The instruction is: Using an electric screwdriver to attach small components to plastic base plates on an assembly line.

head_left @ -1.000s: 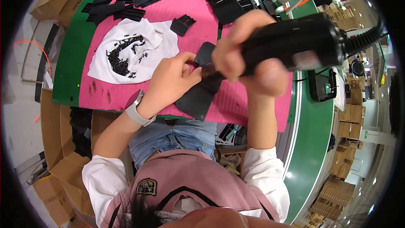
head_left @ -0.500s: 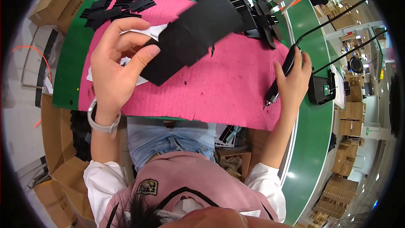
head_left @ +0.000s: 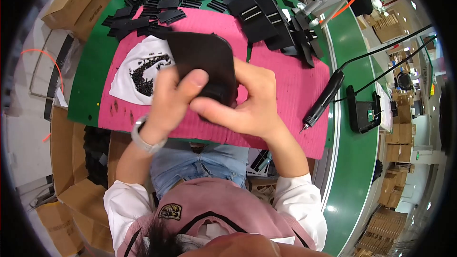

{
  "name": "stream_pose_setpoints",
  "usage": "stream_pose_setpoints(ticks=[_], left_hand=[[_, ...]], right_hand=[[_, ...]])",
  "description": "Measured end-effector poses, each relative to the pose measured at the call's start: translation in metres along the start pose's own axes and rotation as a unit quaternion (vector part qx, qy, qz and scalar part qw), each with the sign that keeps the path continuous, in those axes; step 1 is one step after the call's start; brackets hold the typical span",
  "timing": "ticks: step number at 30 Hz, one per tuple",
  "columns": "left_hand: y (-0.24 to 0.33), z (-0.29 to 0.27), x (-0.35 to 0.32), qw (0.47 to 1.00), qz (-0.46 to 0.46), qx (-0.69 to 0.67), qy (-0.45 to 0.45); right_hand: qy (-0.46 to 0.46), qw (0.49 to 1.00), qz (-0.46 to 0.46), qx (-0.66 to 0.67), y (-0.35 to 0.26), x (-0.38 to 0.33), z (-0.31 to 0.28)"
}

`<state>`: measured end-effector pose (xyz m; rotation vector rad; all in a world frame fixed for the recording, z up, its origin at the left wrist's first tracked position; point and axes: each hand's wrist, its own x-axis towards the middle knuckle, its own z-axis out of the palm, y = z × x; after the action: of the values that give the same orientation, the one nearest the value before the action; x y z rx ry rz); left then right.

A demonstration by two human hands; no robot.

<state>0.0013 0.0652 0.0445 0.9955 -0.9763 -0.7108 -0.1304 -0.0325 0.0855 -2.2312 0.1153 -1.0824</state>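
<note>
Gripping a black panel (head_left: 204, 54), the 2 hands (head_left: 255, 102) partly hide a white cloth (head_left: 124, 84), with a black screwdriver (head_left: 326, 96) at right.

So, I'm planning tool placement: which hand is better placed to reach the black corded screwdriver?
Probably the right hand: it's nearer the screwdriver, while the left hand is farther across. Both hold the black part.

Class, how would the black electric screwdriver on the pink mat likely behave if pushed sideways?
The electric screwdriver may roll, since its body looks round. Its cord, attached at the rear, would probably check that roll. The straight casing suggests it would move stiffly, as one piece.
</note>
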Motion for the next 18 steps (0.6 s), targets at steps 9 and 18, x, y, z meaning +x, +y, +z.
stream_pose_setpoints(ticks=[9,18], left_hand=[[0.005,-0.084,-0.036,0.918,0.003,0.088,0.387],[0.004,-0.489,-0.248,0.766,-0.163,-0.016,0.622]], right_hand=[[-0.033,0.917,0.277,0.287,-0.01,-0.005,-0.018],[-0.005,0.834,0.088,-0.544,0.131,0.01,-0.037]])
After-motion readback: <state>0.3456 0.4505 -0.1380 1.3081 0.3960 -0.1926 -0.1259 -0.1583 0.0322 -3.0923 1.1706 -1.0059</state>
